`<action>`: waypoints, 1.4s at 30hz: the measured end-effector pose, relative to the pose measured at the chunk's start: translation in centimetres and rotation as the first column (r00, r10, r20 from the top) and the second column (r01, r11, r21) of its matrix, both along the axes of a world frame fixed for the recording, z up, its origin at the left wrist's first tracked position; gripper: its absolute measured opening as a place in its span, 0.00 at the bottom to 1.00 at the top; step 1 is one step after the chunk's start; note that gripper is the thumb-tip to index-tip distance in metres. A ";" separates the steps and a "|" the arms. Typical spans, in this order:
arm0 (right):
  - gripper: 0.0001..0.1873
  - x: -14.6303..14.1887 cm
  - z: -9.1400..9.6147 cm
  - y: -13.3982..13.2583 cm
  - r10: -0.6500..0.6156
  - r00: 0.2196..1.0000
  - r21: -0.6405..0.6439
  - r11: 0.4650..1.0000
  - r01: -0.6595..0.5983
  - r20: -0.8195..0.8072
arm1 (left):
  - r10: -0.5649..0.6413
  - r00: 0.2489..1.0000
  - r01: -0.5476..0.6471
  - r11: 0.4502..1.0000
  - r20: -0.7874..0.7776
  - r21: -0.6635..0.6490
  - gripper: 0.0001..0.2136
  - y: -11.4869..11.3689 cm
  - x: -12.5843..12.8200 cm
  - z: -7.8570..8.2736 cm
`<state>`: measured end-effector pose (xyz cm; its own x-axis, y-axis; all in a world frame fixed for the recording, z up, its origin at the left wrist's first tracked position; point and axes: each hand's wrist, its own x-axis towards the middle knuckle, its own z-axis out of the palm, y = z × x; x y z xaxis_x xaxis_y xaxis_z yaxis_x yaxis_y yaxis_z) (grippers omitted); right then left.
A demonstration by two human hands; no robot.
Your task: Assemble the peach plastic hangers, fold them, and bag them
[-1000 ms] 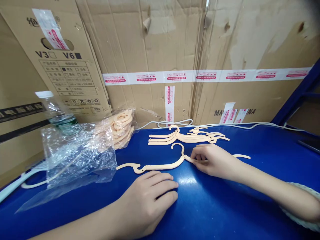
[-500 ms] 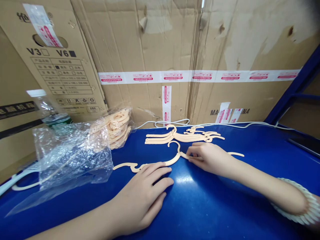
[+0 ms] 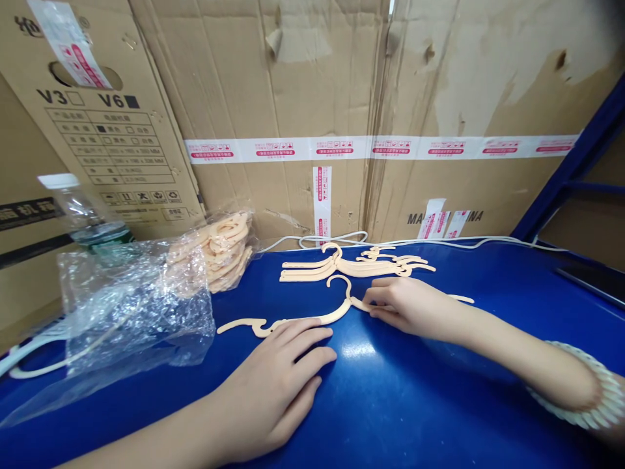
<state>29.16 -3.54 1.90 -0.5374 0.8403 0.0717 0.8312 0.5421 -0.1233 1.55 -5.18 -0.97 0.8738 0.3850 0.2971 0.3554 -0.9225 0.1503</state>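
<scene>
A cream plastic folding hanger lies spread out on the blue tabletop, its hook pointing away from me. My left hand rests over the hanger's left arm, fingers extended and slightly apart. On the other side, my right hand pinches the right arm close to the centre joint; that hand hides much of this arm, whose tip shows beyond the wrist. Just behind lie several more cream hangers, stacked with their hooks together.
At left, a clear plastic bag holds several folded cream hangers. Behind it stands a water bottle. Pale hangers lie at the left edge. Cardboard backs the table, with a white cable along it. A dark flat object lies far right.
The view has shifted slightly, moving the scene a little to the left. Both hands keep the same places on the hanger, and nothing has been picked up or released.
</scene>
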 end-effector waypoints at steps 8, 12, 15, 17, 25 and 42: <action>0.09 0.1 0.4 -0.2 0.072 0.997 0.010 0.997 -0.072 0.040 | -0.009 1.000 0.009 1.000 0.015 0.007 0.17 0.0 0.1 0.1; 0.09 0.2 0.5 -0.2 0.064 0.997 -0.001 0.998 -0.064 0.051 | -0.011 1.000 0.011 1.000 -0.008 0.011 0.17 0.0 0.1 0.0; 0.10 0.2 0.6 -0.2 0.049 0.997 -0.009 0.999 -0.048 0.056 | -0.008 1.000 0.008 1.000 -0.021 0.004 0.17 0.0 0.0 0.1; 0.11 0.2 0.6 -0.3 0.044 0.997 -0.005 0.999 -0.043 0.057 | -0.007 1.000 0.007 1.000 -0.023 0.002 0.17 0.0 0.1 0.1; 0.10 0.4 0.3 -0.2 0.083 0.996 0.044 0.996 -0.084 0.025 | -0.004 1.000 0.004 1.000 0.003 0.011 0.17 0.1 0.1 0.0; 0.11 0.2 0.8 -0.3 0.079 0.994 -0.005 0.997 -0.079 0.075 | -0.008 1.000 0.008 1.000 -0.029 0.004 0.17 0.0 0.1 0.1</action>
<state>29.40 -3.84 2.69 -0.6062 0.7948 0.0272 0.7925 0.6066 -0.0636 1.63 -5.13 -0.92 0.8849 0.3772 0.2731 0.3526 -0.9258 0.1364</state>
